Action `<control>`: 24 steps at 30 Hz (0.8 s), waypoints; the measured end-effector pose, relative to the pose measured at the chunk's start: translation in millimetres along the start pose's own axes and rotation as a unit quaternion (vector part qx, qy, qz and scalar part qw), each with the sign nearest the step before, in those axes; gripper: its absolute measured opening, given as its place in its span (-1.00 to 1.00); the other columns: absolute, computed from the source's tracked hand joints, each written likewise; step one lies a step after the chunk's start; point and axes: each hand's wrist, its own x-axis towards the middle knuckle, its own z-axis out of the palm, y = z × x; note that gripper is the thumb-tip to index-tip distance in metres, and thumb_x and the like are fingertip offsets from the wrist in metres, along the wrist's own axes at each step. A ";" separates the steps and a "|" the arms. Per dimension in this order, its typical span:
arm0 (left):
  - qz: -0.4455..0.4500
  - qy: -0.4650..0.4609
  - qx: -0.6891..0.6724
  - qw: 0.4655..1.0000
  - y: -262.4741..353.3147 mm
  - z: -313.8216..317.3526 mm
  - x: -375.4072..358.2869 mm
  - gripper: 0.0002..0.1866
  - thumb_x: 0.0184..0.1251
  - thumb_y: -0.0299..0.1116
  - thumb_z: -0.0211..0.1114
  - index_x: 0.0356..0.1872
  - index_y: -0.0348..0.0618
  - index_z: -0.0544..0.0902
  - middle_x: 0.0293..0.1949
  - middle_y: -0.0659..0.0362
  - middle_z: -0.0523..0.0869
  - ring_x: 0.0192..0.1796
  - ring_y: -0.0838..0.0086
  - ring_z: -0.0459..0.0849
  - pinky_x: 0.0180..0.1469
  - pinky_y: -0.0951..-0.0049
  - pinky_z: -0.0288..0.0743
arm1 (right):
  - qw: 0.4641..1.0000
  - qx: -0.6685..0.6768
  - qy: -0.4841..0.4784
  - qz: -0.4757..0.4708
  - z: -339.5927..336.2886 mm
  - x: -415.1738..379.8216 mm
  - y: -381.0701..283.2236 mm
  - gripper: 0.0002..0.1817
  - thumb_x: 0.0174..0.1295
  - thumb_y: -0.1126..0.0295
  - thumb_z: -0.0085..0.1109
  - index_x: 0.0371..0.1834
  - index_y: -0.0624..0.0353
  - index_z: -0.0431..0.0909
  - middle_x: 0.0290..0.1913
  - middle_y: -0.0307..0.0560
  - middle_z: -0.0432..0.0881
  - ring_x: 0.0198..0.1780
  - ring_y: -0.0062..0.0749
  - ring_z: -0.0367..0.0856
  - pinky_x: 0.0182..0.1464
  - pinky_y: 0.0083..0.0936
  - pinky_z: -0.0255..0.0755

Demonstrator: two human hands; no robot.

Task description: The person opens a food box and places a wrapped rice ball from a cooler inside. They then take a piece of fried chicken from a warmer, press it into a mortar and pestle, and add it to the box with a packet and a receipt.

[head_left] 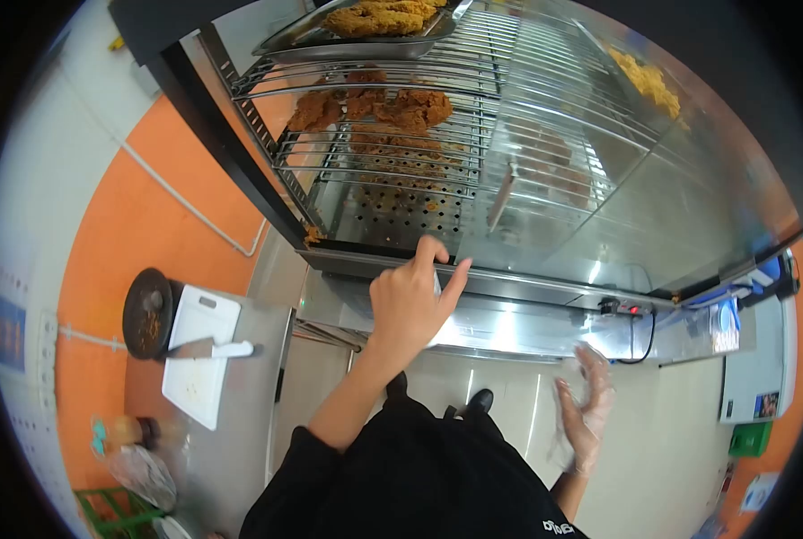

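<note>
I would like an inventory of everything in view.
Cabinet: one, black frame, ahead
Tray: one, silver, high in cabinet
Fried pieces: several, golden to brown, inside cabinet
Counter: one, grey, left
Cutting board: one, white, on counter
Knife: one, white handle, across board
Pan: one, black, beside board
Bag: one, clear, lower left
Crate: one, green, below bag
Box: one, green, far right
Shoes: two, black, lower middle
Left hand: one, bare, near cabinet
Right hand: one, clear glove, lower right

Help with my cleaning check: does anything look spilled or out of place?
Yes: a clump of crumbs lies in the lower front-left corner of the cabinet, off the perforated tray, so it looks spilled.
</note>
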 end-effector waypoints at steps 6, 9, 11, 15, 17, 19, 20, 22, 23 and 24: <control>-0.024 0.104 0.062 0.992 28.1 32.8 24.4 -0.67 0.28 -0.11 0.36 -0.49 -0.10 0.51 -0.78 0.17 0.50 -0.72 0.22 0.55 -0.64 0.31 0.34 | 0.997 0.037 0.030 0.067 -83.1 -12.6 84.3 -0.44 0.14 0.58 0.21 0.29 0.17 0.43 0.25 -0.01 0.49 0.29 -0.22 0.43 0.31 -0.23 0.25; -0.006 0.155 0.078 0.985 25.1 42.7 21.8 -0.69 0.30 -0.11 0.33 -0.46 -0.09 0.49 -0.72 0.16 0.59 -0.74 0.24 0.56 -0.69 0.32 0.33 | 0.994 0.070 0.024 0.081 -107.6 -5.1 110.0 -0.44 0.16 0.57 0.20 0.30 0.22 0.40 0.25 0.02 0.48 0.31 -0.20 0.41 0.34 -0.22 0.21; -0.015 0.159 0.078 0.984 33.3 42.0 20.1 -0.69 0.30 -0.12 0.34 -0.47 -0.08 0.49 -0.72 0.16 0.59 -0.73 0.24 0.57 -0.69 0.32 0.33 | 0.992 0.096 0.009 0.078 -117.0 3.7 119.3 -0.42 0.16 0.56 0.20 0.32 0.21 0.38 0.26 0.04 0.47 0.32 -0.18 0.39 0.36 -0.23 0.19; -0.023 0.184 0.091 0.978 34.6 48.8 23.5 -0.68 0.27 -0.13 0.36 -0.51 -0.07 0.48 -0.72 0.15 0.60 -0.71 0.23 0.59 -0.67 0.30 0.36 | 0.994 0.101 -0.011 0.049 -120.9 21.9 131.7 -0.41 0.15 0.56 0.21 0.32 0.20 0.38 0.27 0.04 0.47 0.31 -0.17 0.41 0.35 -0.23 0.20; -0.021 0.193 0.090 0.977 35.9 49.0 25.6 -0.68 0.26 -0.13 0.37 -0.51 -0.07 0.48 -0.71 0.14 0.61 -0.70 0.22 0.60 -0.66 0.28 0.37 | 0.993 0.111 -0.007 0.043 -118.2 29.0 131.8 -0.40 0.15 0.57 0.20 0.33 0.19 0.38 0.27 0.03 0.47 0.30 -0.18 0.41 0.34 -0.23 0.21; -0.022 0.196 0.086 0.977 35.2 46.8 24.7 -0.68 0.25 -0.13 0.38 -0.52 -0.06 0.48 -0.70 0.13 0.62 -0.69 0.21 0.61 -0.65 0.27 0.39 | 0.993 0.114 -0.001 0.036 -118.4 33.2 128.5 -0.40 0.15 0.58 0.20 0.33 0.17 0.38 0.28 0.01 0.47 0.29 -0.18 0.42 0.33 -0.21 0.22; -0.039 0.197 0.091 0.975 33.3 44.3 25.7 -0.68 0.25 -0.12 0.37 -0.51 -0.05 0.49 -0.70 0.12 0.62 -0.67 0.18 0.62 -0.63 0.24 0.41 | 0.993 0.114 0.000 0.037 -118.6 33.9 128.6 -0.40 0.15 0.58 0.20 0.33 0.17 0.38 0.28 0.01 0.47 0.29 -0.18 0.42 0.33 -0.21 0.22; -0.053 0.195 0.090 0.975 29.0 39.9 26.1 -0.68 0.24 -0.10 0.37 -0.51 -0.04 0.50 -0.70 0.12 0.63 -0.65 0.16 0.63 -0.61 0.22 0.43 | 0.993 0.108 0.016 0.046 -121.6 33.2 130.9 -0.40 0.14 0.57 0.21 0.33 0.16 0.39 0.25 -0.02 0.49 0.26 -0.18 0.45 0.29 -0.23 0.27; -0.063 0.210 0.113 0.969 25.1 36.4 26.4 -0.68 0.24 -0.08 0.37 -0.51 -0.04 0.52 -0.69 0.12 0.63 -0.63 0.14 0.64 -0.58 0.22 0.45 | 0.993 0.104 0.023 0.050 -123.6 34.9 132.8 -0.40 0.14 0.57 0.21 0.33 0.16 0.39 0.25 -0.02 0.49 0.26 -0.18 0.45 0.29 -0.23 0.27; -0.070 0.221 0.133 0.964 21.4 33.1 27.3 -0.68 0.24 -0.05 0.37 -0.50 -0.03 0.54 -0.69 0.13 0.63 -0.61 0.11 0.66 -0.55 0.22 0.47 | 0.994 0.095 0.028 0.042 -125.1 37.2 135.3 -0.44 0.14 0.57 0.23 0.28 0.23 0.42 0.22 -0.02 0.51 0.24 -0.22 0.46 0.27 -0.27 0.31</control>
